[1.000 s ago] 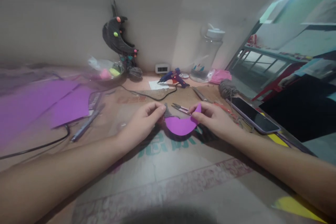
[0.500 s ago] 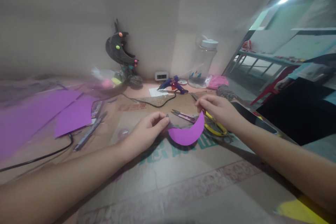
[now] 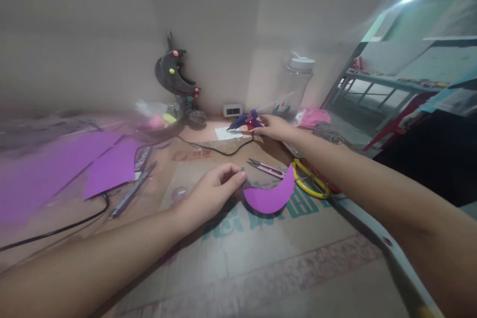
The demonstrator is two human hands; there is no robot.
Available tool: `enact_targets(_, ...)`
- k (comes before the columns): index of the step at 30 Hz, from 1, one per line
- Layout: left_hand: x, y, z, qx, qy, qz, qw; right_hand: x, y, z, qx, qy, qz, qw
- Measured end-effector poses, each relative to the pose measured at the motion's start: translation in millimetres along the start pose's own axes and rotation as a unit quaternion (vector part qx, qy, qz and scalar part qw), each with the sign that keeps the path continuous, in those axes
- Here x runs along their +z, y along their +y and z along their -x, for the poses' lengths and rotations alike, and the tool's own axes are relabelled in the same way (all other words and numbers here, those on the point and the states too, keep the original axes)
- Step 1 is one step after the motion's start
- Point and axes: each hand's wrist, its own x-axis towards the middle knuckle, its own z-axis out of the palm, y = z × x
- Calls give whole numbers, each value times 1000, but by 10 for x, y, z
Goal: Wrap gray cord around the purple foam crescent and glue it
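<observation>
My left hand (image 3: 219,186) pinches one tip of a purple paper crescent (image 3: 270,200), where a small grey piece shows at the fingertips. The crescent hangs just above the cardboard, its far tip beside the yellow-handled scissors (image 3: 311,181). At the back, my right hand (image 3: 274,127) has its fingers closed around the handle of a blue hot glue gun (image 3: 244,120) with a red light. Its nozzle rests over a small white paper (image 3: 227,133). Thread snips (image 3: 266,168) lie between the hands.
Purple sheets (image 3: 112,164) and a pen (image 3: 134,191) lie at left. A dark crescent ornament (image 3: 171,74) leans on the wall above a bowl (image 3: 160,124). A clear bottle (image 3: 292,89), pink bag (image 3: 313,118) and grey yarn (image 3: 330,133) stand behind. A black cord (image 3: 223,153) crosses the cardboard.
My right hand has left the crescent's far tip and moved back to the glue gun. My left hand still holds the crescent. The view has shifted slightly.
</observation>
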Motion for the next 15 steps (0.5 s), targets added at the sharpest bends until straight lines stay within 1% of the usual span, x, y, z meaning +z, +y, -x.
enact_targets(3,-2,-5,-3,2,-1,-1,1000,145,5,-150,13,-5,-5,1000)
enact_targets(7,-11,-19,-13,0,-1,-5,1000,247,-9,-170,28,19,-11,999)
enact_targets(10,-14,-21,-15,1,0,-5,1000,196,-53,-89,21,39,-22,999)
enact_targets(13,-12,-9,-7,2,3,-3,1000,56,-110,73,18,52,-34,998)
enact_targets(15,-9,0,2,6,9,-4,1000,-61,-142,239,27,56,-49,997)
